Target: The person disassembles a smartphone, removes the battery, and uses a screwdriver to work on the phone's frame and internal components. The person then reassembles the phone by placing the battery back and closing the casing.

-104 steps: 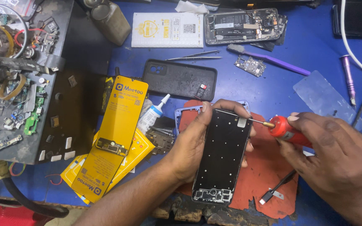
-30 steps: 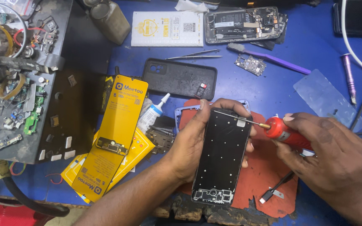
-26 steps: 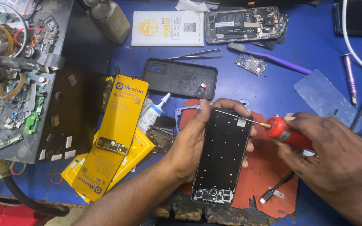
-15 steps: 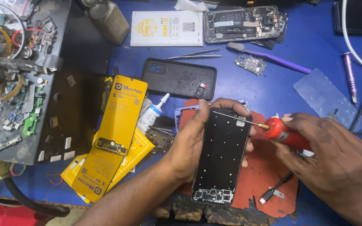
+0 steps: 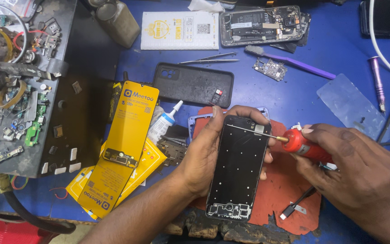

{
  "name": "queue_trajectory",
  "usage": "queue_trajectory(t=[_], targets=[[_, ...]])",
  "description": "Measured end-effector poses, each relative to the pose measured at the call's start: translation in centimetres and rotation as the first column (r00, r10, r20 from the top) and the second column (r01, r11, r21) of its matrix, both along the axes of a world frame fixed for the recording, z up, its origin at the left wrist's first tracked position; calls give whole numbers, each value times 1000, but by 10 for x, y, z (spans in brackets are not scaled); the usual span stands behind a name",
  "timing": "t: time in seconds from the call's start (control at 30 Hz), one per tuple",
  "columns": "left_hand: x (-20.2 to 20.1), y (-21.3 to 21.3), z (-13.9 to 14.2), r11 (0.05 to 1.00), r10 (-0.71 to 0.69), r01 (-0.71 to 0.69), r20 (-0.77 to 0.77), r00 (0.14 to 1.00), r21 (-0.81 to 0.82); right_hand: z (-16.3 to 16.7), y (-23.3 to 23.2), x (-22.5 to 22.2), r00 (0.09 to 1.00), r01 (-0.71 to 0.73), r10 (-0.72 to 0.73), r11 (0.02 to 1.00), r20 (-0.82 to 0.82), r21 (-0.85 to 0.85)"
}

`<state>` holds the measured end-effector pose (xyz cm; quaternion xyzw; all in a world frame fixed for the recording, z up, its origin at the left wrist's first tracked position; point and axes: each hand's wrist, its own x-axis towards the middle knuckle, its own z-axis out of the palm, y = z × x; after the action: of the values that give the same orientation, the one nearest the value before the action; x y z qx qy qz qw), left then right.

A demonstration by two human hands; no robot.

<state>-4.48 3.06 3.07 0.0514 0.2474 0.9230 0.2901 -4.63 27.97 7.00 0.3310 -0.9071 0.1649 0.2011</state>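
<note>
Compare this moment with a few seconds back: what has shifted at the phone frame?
Hardly anything. The red screwdriver in the right hand has edged slightly left, its shaft lying farther across the phone frame's top edge. The left hand still grips the frame over the red mat. Nothing else moved.

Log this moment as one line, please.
left hand: grips black phone frame | right hand: holds red screwdriver, tip at frame's upper right edge | under: red mat
</note>
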Motion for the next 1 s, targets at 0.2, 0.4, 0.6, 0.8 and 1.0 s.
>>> queue_trajectory(t=[0.2,0.4,0.6,0.8,1.0], targets=[[-1,0,-1,1000,17,-17,-16,1000,9,-1,-1,-2,999,-27,27,1000,-24,-3],[-3,-4,1,999,31,-31,5,1000,-9,-1,-3,-2,999,-32,32,999,-15,-5],[-3,-5,4,1000,29,-29,21,999,-4,0,-4,-2,1000,-26,26,1000,-7,3],[-3,-5,6,999,27,-27,26,999,-22,-2,-4,-1,999,47,-47,999,-21,7],[-4,-6,8,999,23,-23,22,999,-27,-1,-4,-3,1000,-16,16,1000,-19,-7]])
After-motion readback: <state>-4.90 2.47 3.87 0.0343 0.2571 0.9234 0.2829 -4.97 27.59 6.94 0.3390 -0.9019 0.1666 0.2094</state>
